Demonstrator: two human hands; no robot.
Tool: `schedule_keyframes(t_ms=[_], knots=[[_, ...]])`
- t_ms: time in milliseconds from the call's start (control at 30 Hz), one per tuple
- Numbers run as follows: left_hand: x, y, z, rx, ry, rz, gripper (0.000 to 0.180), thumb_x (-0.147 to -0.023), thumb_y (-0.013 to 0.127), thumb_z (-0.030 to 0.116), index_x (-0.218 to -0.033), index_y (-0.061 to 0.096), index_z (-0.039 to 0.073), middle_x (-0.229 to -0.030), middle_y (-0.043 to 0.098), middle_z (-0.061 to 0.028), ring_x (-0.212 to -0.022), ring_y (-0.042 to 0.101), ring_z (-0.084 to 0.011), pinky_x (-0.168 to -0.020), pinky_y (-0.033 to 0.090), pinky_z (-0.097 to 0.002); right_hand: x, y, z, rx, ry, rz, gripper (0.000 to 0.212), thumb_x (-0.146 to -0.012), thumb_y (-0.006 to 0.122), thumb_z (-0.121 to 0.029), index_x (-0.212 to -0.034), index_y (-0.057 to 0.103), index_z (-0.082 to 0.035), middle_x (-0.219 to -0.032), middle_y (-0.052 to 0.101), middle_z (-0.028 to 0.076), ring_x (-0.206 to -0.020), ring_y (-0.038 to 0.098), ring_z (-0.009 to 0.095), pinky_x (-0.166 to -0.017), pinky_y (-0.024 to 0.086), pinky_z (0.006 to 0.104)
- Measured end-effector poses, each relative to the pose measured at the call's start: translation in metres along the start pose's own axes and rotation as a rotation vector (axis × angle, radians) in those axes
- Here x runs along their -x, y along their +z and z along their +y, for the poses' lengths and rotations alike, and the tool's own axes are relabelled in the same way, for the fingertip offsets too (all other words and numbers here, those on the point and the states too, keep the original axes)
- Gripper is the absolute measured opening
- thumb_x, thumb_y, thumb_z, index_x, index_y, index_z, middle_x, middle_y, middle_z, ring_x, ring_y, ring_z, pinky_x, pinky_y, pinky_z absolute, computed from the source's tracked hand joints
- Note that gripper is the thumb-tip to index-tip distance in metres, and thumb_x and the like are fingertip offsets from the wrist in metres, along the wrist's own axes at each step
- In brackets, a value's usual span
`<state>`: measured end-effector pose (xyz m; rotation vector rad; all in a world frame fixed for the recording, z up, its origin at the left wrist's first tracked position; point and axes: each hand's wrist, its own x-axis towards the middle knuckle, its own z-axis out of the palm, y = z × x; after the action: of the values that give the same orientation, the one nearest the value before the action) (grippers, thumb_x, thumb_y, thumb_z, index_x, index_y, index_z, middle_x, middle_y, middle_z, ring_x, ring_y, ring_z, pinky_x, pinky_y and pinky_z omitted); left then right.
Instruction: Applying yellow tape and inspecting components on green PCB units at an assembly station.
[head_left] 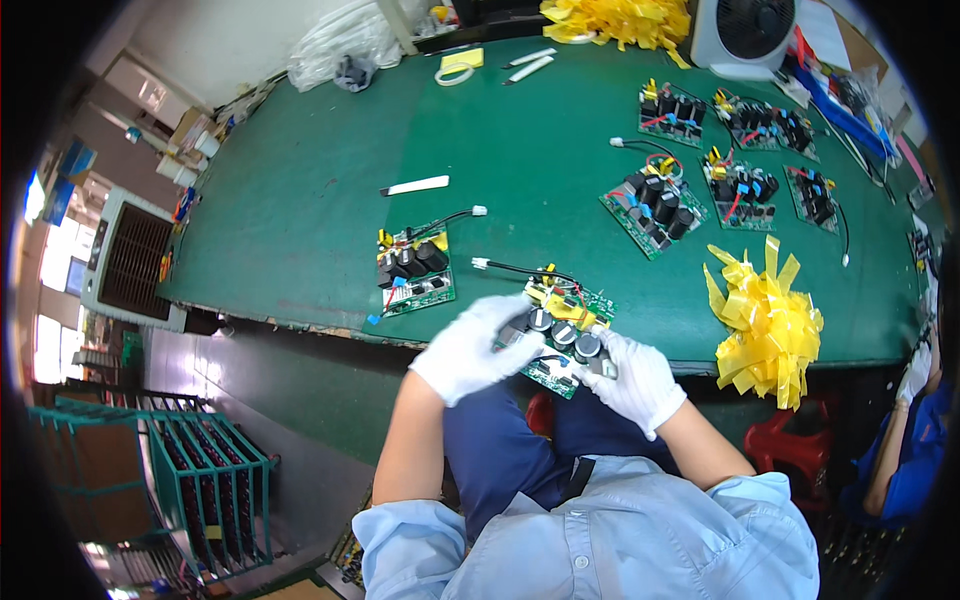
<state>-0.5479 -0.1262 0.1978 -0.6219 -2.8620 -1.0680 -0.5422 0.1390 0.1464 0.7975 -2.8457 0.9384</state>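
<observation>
Between my two white-gloved hands, over the near edge of the table, is a green circuit board (pixel 562 334) with dark round capacitors and yellow tape. My left hand (pixel 474 350) grips its left side, thumb across the lower part. The opposite side is gripped by my right hand (pixel 637 384), fingers curled at the lower right corner. A black cable (pixel 530 269) with a white connector runs from the board's top toward the left. Just left of my left hand, a second circuit board (pixel 416 270) of similar build lies on the table, a blue tab at its lower corner.
Several more circuit boards (pixel 653 211) lie at the right. A pile of yellow tape strips (pixel 768 325) sits at the right front edge. A white-handled tool (pixel 417 186) lies mid-table, and a fan (pixel 745 38) stands at the back. Another person's gloved hand (pixel 914 374) is at far right.
</observation>
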Motion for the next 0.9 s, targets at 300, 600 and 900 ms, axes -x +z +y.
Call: schedule_keyframes(t_ms=[300,600,900], knots=[[-0.059,-0.011,0.003,-0.622,0.073,0.092,0.036,-0.084,0.069,0.019,-0.119,0.066,0.012,-0.127,0.06,-0.0189,-0.115,0.059,-0.0361,-0.094,0.05,-0.0447,0.008,-0.026,0.009,-0.14,0.081,0.072,0.052,-0.082,0.076,-0.032,-0.122,0.06,-0.004,-0.094,0.07,0.017,-0.08,0.069,0.033,-0.066,0.055,0.0417],[-0.133,-0.028,-0.039,-0.917,0.288,0.008,0.028,-0.078,0.069,0.011,-0.104,0.072,0.02,-0.126,0.063,-0.0086,-0.124,0.056,-0.0329,-0.108,0.04,-0.0472,0.01,-0.021,0.014,-0.124,0.121,0.033,0.057,-0.082,0.076,-0.033,-0.126,0.055,-0.003,-0.091,0.069,0.017,-0.079,0.068,0.036,-0.066,0.055,0.0422],[-0.115,0.004,-0.069,-0.507,0.085,0.357,0.057,-0.078,0.054,-0.005,-0.133,0.059,0.009,-0.129,0.06,-0.0223,-0.126,0.053,-0.0409,-0.106,0.04,-0.0509,-0.008,-0.029,0.02,-0.056,0.134,0.144,0.044,-0.082,0.066,-0.019,-0.12,0.051,-0.001,-0.095,0.059,0.02,-0.076,0.063,0.036,-0.061,0.051,0.0426]])
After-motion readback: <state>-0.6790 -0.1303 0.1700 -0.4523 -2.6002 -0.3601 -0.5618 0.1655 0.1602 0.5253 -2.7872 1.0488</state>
